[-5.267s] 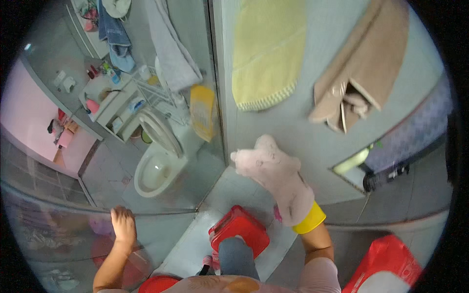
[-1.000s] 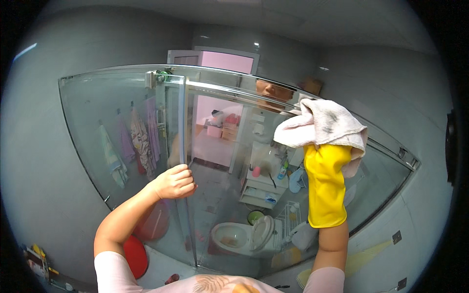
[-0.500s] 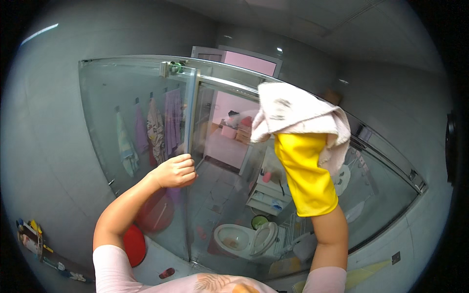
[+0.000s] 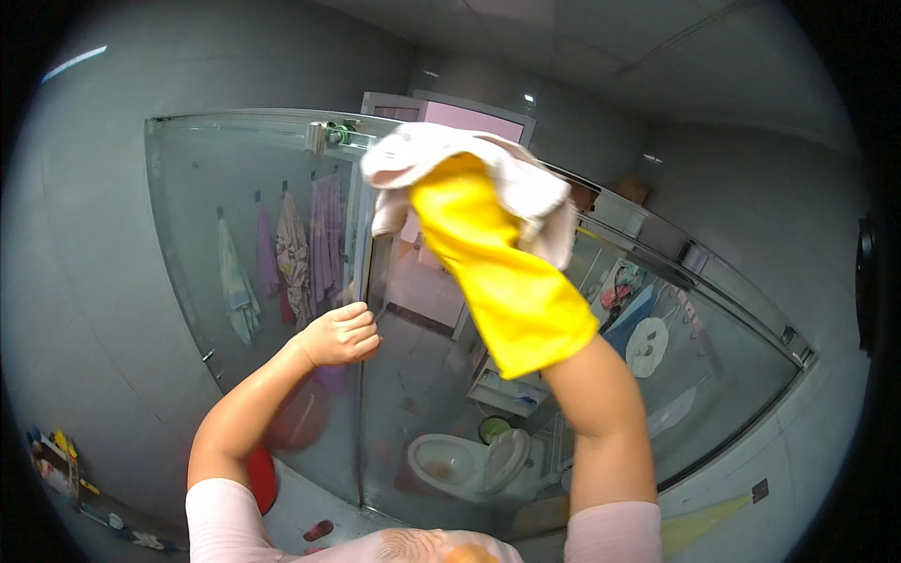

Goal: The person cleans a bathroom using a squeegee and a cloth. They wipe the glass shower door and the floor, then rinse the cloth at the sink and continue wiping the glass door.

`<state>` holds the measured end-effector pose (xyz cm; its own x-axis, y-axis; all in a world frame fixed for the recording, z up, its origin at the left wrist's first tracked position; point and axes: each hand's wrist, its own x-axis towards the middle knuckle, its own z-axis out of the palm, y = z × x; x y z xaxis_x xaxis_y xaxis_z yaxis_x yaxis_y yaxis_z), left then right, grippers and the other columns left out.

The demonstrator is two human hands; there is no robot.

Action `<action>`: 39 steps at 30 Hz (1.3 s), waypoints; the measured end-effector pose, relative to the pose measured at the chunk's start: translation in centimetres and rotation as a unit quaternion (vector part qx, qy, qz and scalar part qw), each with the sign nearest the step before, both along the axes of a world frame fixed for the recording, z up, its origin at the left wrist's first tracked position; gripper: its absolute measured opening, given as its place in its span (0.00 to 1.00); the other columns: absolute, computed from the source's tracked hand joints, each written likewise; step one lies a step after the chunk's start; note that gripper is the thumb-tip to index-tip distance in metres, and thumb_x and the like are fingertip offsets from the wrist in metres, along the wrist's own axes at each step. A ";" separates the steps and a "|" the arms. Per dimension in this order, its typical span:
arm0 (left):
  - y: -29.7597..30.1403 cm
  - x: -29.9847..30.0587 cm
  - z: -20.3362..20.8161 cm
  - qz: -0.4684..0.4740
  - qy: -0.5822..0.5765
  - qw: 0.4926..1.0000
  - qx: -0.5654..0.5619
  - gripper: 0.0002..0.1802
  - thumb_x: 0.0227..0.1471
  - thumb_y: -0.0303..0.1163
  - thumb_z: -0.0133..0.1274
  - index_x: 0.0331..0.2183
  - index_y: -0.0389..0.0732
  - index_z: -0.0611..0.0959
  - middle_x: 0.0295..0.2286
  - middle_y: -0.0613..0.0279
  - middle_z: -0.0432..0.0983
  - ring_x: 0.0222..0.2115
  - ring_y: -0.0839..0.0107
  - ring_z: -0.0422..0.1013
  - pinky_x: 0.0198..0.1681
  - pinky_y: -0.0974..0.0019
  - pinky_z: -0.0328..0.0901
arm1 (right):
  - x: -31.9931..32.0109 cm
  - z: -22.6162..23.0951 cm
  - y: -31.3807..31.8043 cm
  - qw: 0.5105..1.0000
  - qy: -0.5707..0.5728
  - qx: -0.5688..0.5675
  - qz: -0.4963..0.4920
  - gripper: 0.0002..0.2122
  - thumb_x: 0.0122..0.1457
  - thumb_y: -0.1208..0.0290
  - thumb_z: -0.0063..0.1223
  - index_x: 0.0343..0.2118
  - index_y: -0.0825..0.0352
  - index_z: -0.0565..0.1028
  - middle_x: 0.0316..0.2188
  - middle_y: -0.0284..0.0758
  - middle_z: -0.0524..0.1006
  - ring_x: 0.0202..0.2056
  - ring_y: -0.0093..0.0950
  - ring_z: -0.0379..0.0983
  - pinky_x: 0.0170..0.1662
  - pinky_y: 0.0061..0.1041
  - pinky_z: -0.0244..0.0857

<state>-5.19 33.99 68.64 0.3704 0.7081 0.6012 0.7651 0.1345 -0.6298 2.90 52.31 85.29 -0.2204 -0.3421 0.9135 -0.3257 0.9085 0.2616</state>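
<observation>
My right hand (image 4: 474, 220) wears a yellow rubber glove and is raised to the top of a glass shower enclosure. It holds a white cloth (image 4: 413, 150) at the metal top rail, near the upper end of the door edge. The cloth hides the fingertips. Lower and to the left, my bare left hand (image 4: 343, 335) is closed at the vertical edge of the glass shower door (image 4: 368, 281), its fingers curled around that edge.
Beyond the glass are a toilet (image 4: 446, 462), a white shelf unit (image 4: 507, 389) and hanging towels (image 4: 327, 235). A metal roller (image 4: 324, 137) sits on the rail. A red round basin (image 4: 261, 479) stands low left, near a corner shelf (image 4: 80, 493) with bottles.
My right hand has swept the cloth leftward and slightly up along the top rail, to the door edge. My left hand has stayed at the door edge.
</observation>
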 end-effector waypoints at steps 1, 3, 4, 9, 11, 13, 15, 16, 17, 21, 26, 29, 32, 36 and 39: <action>-0.4 -0.1 0.0 0.001 -0.002 1.000 0.005 0.11 0.37 0.27 0.54 0.15 0.43 0.68 0.16 0.66 0.62 0.24 0.70 0.64 0.36 0.68 0.62 | 1.1 0.3 1.6 1.000 -0.006 -0.006 -0.003 0.16 0.51 0.61 0.46 0.36 0.70 0.70 0.36 0.45 0.70 0.40 0.42 0.68 0.50 0.38 0.59; -0.3 -0.1 -0.2 -0.001 -0.010 1.000 0.022 0.10 0.33 0.27 0.55 0.16 0.43 0.68 0.17 0.67 0.62 0.24 0.70 0.64 0.39 0.68 0.62 | 4.3 0.9 5.8 0.999 -0.020 -0.029 -0.006 0.16 0.52 0.61 0.45 0.35 0.71 0.70 0.35 0.46 0.71 0.39 0.43 0.69 0.50 0.38 0.59; -0.7 0.0 -0.1 0.006 -0.015 1.000 0.017 0.10 0.33 0.27 0.55 0.16 0.43 0.68 0.16 0.67 0.61 0.24 0.70 0.63 0.39 0.67 0.62 | 6.4 1.1 8.3 0.998 -0.026 -0.050 0.002 0.16 0.52 0.61 0.45 0.35 0.71 0.70 0.35 0.47 0.71 0.39 0.43 0.69 0.50 0.38 0.59; -0.8 0.4 0.2 0.019 -0.029 0.999 0.007 0.10 0.32 0.27 0.55 0.16 0.42 0.69 0.16 0.66 0.61 0.22 0.70 0.63 0.38 0.67 0.62 | 18.9 0.6 19.4 0.896 -0.126 -0.165 0.393 0.17 0.52 0.61 0.43 0.33 0.74 0.71 0.32 0.49 0.72 0.36 0.44 0.71 0.49 0.39 0.60; 0.0 0.4 -0.1 0.008 -0.036 0.999 0.005 0.09 0.32 0.27 0.55 0.16 0.42 0.69 0.16 0.66 0.61 0.23 0.70 0.63 0.37 0.67 0.62 | 20.4 0.1 19.4 0.829 -0.175 -0.146 0.511 0.17 0.52 0.61 0.42 0.32 0.75 0.71 0.31 0.51 0.73 0.35 0.45 0.71 0.49 0.39 0.60; 1.3 0.3 -0.3 -0.022 -0.031 0.999 0.009 0.10 0.35 0.27 0.56 0.17 0.41 0.69 0.18 0.64 0.64 0.25 0.66 0.64 0.37 0.62 0.62 | 19.1 0.0 16.5 0.925 -0.073 -0.193 0.318 0.17 0.52 0.60 0.43 0.34 0.74 0.70 0.32 0.48 0.72 0.37 0.42 0.70 0.50 0.38 0.59; 0.9 0.4 -0.1 -0.009 -0.037 0.999 0.003 0.08 0.34 0.26 0.57 0.19 0.40 0.71 0.19 0.62 0.65 0.25 0.65 0.65 0.36 0.60 0.62 | 14.0 -1.4 12.7 0.986 -0.006 -0.163 0.043 0.18 0.51 0.60 0.45 0.36 0.72 0.69 0.34 0.46 0.71 0.39 0.40 0.69 0.50 0.36 0.59; 0.1 0.0 -0.2 0.004 -0.013 1.000 0.022 0.07 0.34 0.25 0.56 0.19 0.39 0.72 0.19 0.61 0.66 0.26 0.64 0.65 0.36 0.59 0.62 | 11.1 -2.1 10.4 0.992 -0.008 -0.127 -0.009 0.18 0.51 0.60 0.45 0.37 0.72 0.68 0.35 0.45 0.71 0.39 0.39 0.68 0.51 0.36 0.58; -0.4 0.0 -0.3 0.018 -0.013 0.999 0.033 0.07 0.34 0.24 0.55 0.19 0.39 0.72 0.20 0.60 0.66 0.27 0.63 0.66 0.37 0.58 0.62 | 8.8 -2.7 8.3 0.994 -0.011 -0.098 -0.038 0.18 0.51 0.60 0.46 0.38 0.71 0.67 0.36 0.44 0.70 0.40 0.38 0.68 0.51 0.35 0.58; 0.8 -1.1 -2.1 0.013 -0.014 0.999 0.050 0.07 0.36 0.22 0.53 0.20 0.36 0.70 0.22 0.56 0.67 0.29 0.58 0.66 0.39 0.53 0.60 | 4.6 -4.5 7.2 0.994 -0.018 -0.047 -0.100 0.21 0.49 0.59 0.49 0.42 0.68 0.65 0.40 0.40 0.68 0.44 0.33 0.65 0.52 0.32 0.56; 0.1 -1.2 -2.7 0.043 -0.023 0.998 0.034 0.05 0.38 0.21 0.50 0.20 0.34 0.69 0.23 0.52 0.67 0.30 0.55 0.65 0.41 0.51 0.58 | 15.3 -3.6 16.5 0.972 -0.045 -0.167 -0.158 0.26 0.48 0.58 0.52 0.48 0.65 0.62 0.45 0.34 0.66 0.48 0.28 0.62 0.54 0.29 0.54; 0.4 -1.4 -3.0 0.041 -0.025 0.998 0.048 0.06 0.38 0.20 0.50 0.20 0.33 0.69 0.22 0.51 0.65 0.30 0.54 0.64 0.42 0.50 0.58 | 22.9 -1.2 22.5 0.961 -0.070 -0.238 -0.122 0.20 0.54 0.56 0.39 0.45 0.65 0.64 0.42 0.36 0.68 0.43 0.30 0.66 0.49 0.28 0.61; 0.6 -2.0 -3.6 0.045 -0.019 0.998 0.040 0.04 0.38 0.21 0.49 0.20 0.33 0.69 0.22 0.50 0.66 0.29 0.54 0.65 0.39 0.51 0.59 | 28.2 -0.1 26.9 0.928 -0.019 -0.372 -0.013 0.18 0.55 0.58 0.34 0.40 0.68 0.67 0.37 0.40 0.70 0.39 0.30 0.69 0.43 0.25 0.65; 0.9 -2.4 -3.8 0.037 -0.010 0.998 0.049 0.06 0.39 0.22 0.48 0.19 0.32 0.68 0.22 0.49 0.65 0.29 0.52 0.64 0.39 0.51 0.58 | 32.0 1.5 28.5 0.932 -0.005 -0.300 0.206 0.17 0.54 0.60 0.36 0.29 0.71 0.71 0.24 0.44 0.72 0.29 0.32 0.71 0.36 0.28 0.67; 1.2 -2.7 -4.3 0.042 -0.017 0.998 0.048 0.05 0.38 0.22 0.47 0.19 0.32 0.68 0.22 0.48 0.65 0.28 0.51 0.63 0.39 0.50 0.58 | 29.8 1.5 28.9 0.904 -0.058 -0.143 0.398 0.21 0.52 0.55 0.33 0.30 0.72 0.69 0.30 0.46 0.71 0.32 0.37 0.69 0.37 0.32 0.65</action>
